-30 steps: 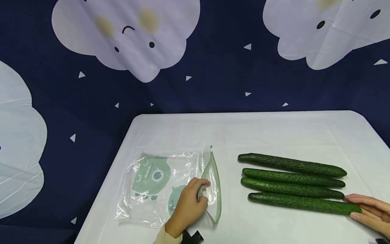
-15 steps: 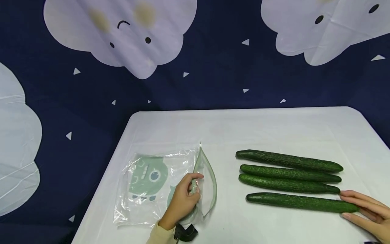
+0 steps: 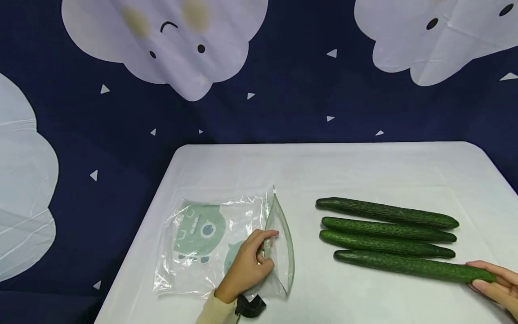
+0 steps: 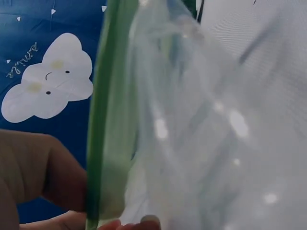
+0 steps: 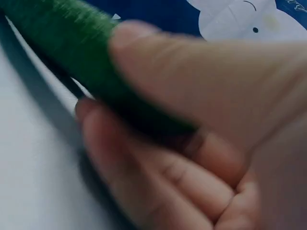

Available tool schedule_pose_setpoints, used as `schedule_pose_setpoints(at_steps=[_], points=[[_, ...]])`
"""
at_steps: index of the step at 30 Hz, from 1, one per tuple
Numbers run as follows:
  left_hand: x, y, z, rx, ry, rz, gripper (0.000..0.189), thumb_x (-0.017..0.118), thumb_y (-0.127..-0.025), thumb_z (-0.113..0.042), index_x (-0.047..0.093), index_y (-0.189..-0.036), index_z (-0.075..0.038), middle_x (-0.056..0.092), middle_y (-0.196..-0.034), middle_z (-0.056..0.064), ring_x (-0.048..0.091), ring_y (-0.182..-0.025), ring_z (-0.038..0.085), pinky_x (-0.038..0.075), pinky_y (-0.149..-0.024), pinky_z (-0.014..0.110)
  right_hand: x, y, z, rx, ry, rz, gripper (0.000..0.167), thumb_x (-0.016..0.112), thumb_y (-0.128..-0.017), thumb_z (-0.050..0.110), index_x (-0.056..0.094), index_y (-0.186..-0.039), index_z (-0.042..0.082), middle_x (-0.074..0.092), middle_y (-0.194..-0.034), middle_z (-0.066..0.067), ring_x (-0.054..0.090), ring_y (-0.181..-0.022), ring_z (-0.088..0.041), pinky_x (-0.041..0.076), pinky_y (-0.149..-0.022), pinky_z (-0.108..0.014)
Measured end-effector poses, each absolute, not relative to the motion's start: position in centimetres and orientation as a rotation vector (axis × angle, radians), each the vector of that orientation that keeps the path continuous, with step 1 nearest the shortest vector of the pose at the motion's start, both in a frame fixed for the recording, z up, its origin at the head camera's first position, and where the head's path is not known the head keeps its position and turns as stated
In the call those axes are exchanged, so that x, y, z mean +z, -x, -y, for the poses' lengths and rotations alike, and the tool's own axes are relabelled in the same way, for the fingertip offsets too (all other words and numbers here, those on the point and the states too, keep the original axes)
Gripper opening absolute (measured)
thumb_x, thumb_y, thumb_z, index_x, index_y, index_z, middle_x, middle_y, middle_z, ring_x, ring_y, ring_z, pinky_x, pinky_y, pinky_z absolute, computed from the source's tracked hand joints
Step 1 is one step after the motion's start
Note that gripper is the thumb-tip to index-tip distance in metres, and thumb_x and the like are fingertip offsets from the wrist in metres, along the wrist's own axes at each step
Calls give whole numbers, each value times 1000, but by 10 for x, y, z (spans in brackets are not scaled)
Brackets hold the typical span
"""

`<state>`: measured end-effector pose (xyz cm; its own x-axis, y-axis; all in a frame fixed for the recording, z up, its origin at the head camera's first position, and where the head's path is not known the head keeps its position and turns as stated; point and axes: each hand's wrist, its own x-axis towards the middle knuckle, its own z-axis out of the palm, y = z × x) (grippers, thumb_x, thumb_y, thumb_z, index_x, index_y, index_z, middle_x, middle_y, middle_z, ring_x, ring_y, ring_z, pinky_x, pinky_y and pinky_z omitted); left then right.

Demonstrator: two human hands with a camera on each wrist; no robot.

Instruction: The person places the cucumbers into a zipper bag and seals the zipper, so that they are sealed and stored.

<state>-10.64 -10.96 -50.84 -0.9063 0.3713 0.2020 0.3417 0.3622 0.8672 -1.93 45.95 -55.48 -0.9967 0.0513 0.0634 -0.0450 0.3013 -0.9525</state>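
A clear zip bag (image 3: pixel 194 274) printed with green monsters lies on the table, its green-edged mouth parted toward the right. My left hand (image 3: pixel 247 265) pinches the near edge of that mouth. In the left wrist view the green zip strip (image 4: pixel 98 124) runs between thumb and fingers. My right hand (image 3: pixel 499 283) grips the right end of the nearest cucumber (image 3: pixel 413 265). Seen from the right wrist, thumb and fingers wrap the cucumber's end (image 5: pixel 91 52), with a shadow on the white surface beneath it. The cucumber's left end lies close to the other cucumbers.
Beyond the held one, three more cucumbers lie side by side: a near one (image 3: pixel 384 245), a middle one (image 3: pixel 388 229) and a far one (image 3: pixel 384 211). They rest on a white-covered table (image 3: pixel 323 171). Behind it hangs a dark blue cloth (image 3: pixel 291 90) with clouds.
My right hand has taken the nearest cucumber's end into its grip and shifted it slightly right. My left hand keeps its pinch on the bag's edge, and the mouth has parted a little differently.
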Motion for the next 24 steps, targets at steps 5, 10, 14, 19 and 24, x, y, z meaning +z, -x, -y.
schedule_pose_setpoints(at_steps=[5,10,14,19,24], points=[[-510,107,109,1608,-774,-2622,71,63,-72,5,57,-143,-6,51,-92,1,49,-66,7,50,-56,20,-558,24,-456,2264,-38,2018,58,42,-97,-23,74,-119,21,67,-113,19,67,-96,3,58,-67,-22],[-508,106,109,1605,-745,-2605,78,65,-74,6,49,-150,-2,50,-88,2,49,-61,7,50,-54,19,-551,26,-436,2424,-249,1806,57,31,-97,-26,67,-130,4,67,-123,5,67,-106,-5,57,-75,-27],[-506,105,108,1595,-715,-2589,82,66,-74,5,44,-153,-1,50,-89,1,51,-61,6,52,-56,21,-539,26,-409,2403,-282,1868,57,32,-98,-26,62,-136,3,69,-114,-1,70,-103,-9,57,-80,-28],[-505,106,108,1594,-720,-2581,83,66,-74,5,43,-154,0,51,-90,2,53,-62,8,54,-57,22,-522,26,-371,2261,-162,2078,51,43,-99,-19,65,-135,11,51,-72,-8,63,-70,-24,57,-79,-29],[-507,105,108,1620,-714,-2560,82,64,-75,7,43,-155,-3,49,-92,4,54,-64,10,55,-58,23,-517,27,-342,2296,-83,2109,46,49,-99,-16,64,-136,7,50,-73,-9,61,-69,-26,57,-81,-31]])
